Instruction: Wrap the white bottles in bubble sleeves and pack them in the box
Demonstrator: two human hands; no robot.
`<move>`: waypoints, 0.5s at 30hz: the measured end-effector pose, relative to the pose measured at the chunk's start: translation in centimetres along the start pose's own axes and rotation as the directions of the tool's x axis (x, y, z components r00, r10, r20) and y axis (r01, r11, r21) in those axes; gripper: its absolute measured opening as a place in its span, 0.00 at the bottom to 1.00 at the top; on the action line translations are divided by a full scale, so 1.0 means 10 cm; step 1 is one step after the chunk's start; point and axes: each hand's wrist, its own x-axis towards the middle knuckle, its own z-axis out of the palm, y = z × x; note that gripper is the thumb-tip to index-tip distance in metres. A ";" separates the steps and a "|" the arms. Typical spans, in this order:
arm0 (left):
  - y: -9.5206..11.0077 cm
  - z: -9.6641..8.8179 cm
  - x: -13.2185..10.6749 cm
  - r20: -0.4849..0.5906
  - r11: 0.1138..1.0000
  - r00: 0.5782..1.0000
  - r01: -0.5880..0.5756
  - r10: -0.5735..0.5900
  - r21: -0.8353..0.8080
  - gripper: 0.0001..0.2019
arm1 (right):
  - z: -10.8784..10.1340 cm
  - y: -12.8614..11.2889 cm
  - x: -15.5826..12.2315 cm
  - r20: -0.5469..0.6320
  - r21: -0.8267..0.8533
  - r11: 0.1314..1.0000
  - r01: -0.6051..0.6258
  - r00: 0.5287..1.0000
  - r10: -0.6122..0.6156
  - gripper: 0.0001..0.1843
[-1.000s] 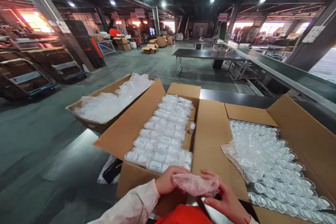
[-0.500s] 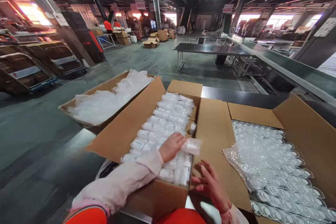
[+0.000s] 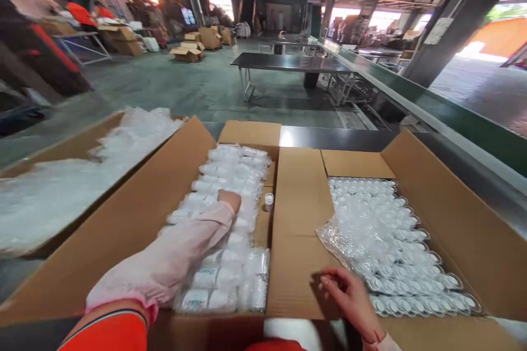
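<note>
My left hand [image 3: 230,200] reaches down among the white bottles in clear bubble wrap [image 3: 220,279] that fill the left cardboard box [image 3: 160,192]. Its fingers are hidden, so what they hold does not show. A small white-lidded container [image 3: 269,202] stands by itself at that box's right side. My right hand [image 3: 352,299] hovers over the cardboard flaps between the two boxes, fingers loosely bent and apart, with nothing seen in them. Rows of clear containers with round white tops [image 3: 420,288] sit in the right cardboard box [image 3: 457,225], partly under a bubble wrap sheet [image 3: 358,236].
At the left, another carton [image 3: 16,167] holds a heap of clear plastic wrap [image 3: 53,186]. Beyond the boxes stand a dark table [image 3: 288,61] and a long green conveyor belt [image 3: 444,101]. Open cartons [image 3: 187,54] lie on the floor farther back.
My left hand has moved from the box's right edge, where it held a bubble-wrapped piece, into the rows of bottles. My right hand has moved to the right, and the view has turned right.
</note>
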 end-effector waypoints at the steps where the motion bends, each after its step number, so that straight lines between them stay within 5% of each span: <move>1: 0.12 -0.01 0.09 -0.023 1.000 1.000 -0.011 0.011 -0.029 0.13 | -0.10 0.03 0.01 -0.075 -0.080 0.997 0.020 0.997 -0.026 0.21; 4: 0.50 0.07 0.32 -0.086 0.989 0.996 -0.040 0.028 -0.144 0.20 | -0.29 0.14 0.07 -0.263 -0.317 0.948 0.043 0.956 -0.131 0.16; 7: 0.76 0.24 0.48 -0.045 0.961 0.999 -0.023 0.011 -0.274 0.19 | -0.31 0.26 0.12 -0.317 -0.539 0.841 0.047 0.914 -0.255 0.13; 12: 0.71 0.33 0.49 -0.064 0.887 0.997 -0.061 0.036 -0.458 0.12 | -0.48 0.32 0.30 -0.344 -0.655 0.752 0.065 0.862 -0.374 0.16; 14: 0.62 0.23 0.35 -0.130 0.735 0.991 -0.100 0.016 -0.671 0.14 | -0.74 0.30 0.46 -0.421 -0.622 0.783 0.000 0.843 -0.334 0.18; 15: 0.58 0.15 0.25 -0.155 0.567 0.988 -0.127 -0.002 -0.814 0.16 | -0.89 0.28 0.55 -0.460 -0.603 0.796 -0.055 0.839 -0.291 0.19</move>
